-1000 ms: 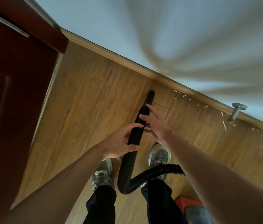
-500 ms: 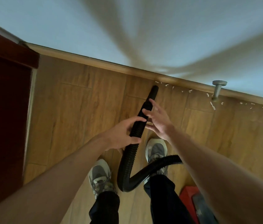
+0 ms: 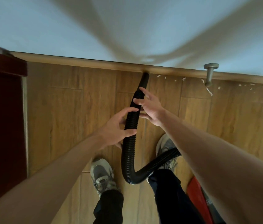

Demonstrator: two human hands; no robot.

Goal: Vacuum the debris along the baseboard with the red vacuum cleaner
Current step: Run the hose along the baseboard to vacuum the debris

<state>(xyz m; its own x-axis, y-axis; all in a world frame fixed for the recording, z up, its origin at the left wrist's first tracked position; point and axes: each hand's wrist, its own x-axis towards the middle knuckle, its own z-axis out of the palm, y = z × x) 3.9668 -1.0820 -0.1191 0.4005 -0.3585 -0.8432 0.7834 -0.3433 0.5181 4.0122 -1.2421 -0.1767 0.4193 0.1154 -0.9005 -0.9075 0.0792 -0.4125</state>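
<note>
A black ribbed vacuum hose (image 3: 128, 152) curves up from between my feet to a black nozzle (image 3: 144, 80) whose tip touches the wooden baseboard (image 3: 85, 63). My left hand (image 3: 117, 126) grips the hose with thumb and fingers curled round it. My right hand (image 3: 150, 105) sits higher on the hose, its fingers mostly straight and touching the ribbed part. White debris scraps (image 3: 208, 90) lie scattered on the floor along the baseboard, to the right of the nozzle. A corner of the red vacuum cleaner (image 3: 198, 199) shows at the bottom right, partly hidden by my right arm.
A grey metal door stopper (image 3: 210, 75) stands on the floor near the baseboard among the debris. A dark red door (image 3: 1, 120) fills the left side. My two feet in grey sneakers (image 3: 102, 175) stand on the wooden floor, one on each side of the hose.
The nozzle has moved forward from the open floor until its tip meets the baseboard. Both hands travelled with it, and the view swung to face the wall more squarely.
</note>
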